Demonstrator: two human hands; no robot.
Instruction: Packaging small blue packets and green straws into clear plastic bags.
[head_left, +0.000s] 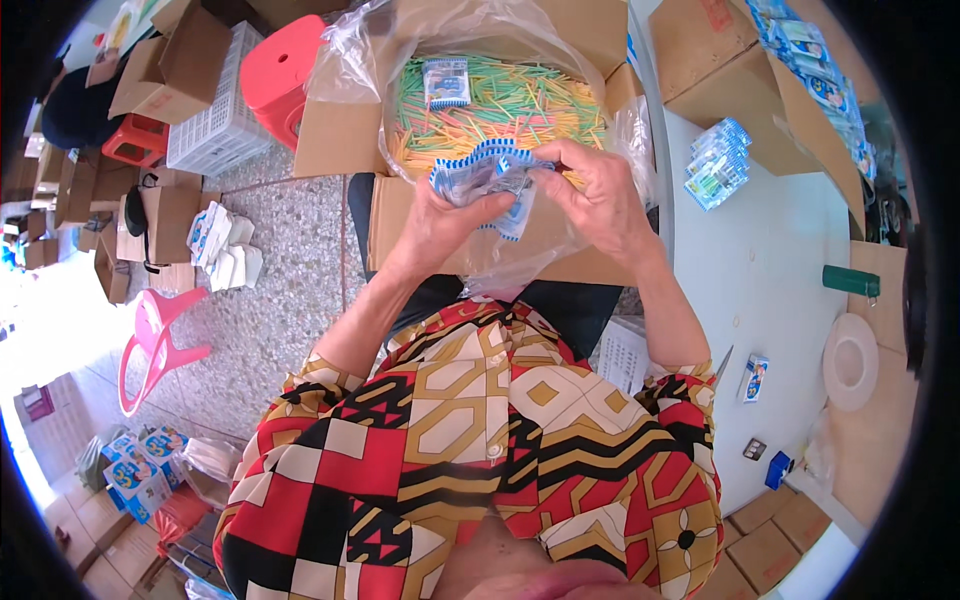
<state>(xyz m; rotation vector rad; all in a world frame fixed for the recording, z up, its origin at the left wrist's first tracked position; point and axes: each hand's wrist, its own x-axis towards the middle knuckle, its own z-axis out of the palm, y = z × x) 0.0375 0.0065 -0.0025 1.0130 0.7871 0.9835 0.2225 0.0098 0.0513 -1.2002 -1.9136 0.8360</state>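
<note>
My left hand (445,222) and my right hand (595,190) together hold a bunch of small blue-and-white packets (482,172) just above my lap. The packets sit between both hands, fingers curled over them. Right behind the hands stands an open cardboard box (395,215) lined with a clear plastic bag (375,45). It is full of thin green, yellow and orange sticks (520,105), and one more small packet (446,82) lies on top of the sticks.
A white table (760,280) on my right carries a stack of packets (718,165), a small box (753,378), a white tape roll (850,362) and a cardboard box (720,60). Left on the speckled floor stand a pink stool (150,345), a red stool (280,70), a white crate (215,115) and cartons.
</note>
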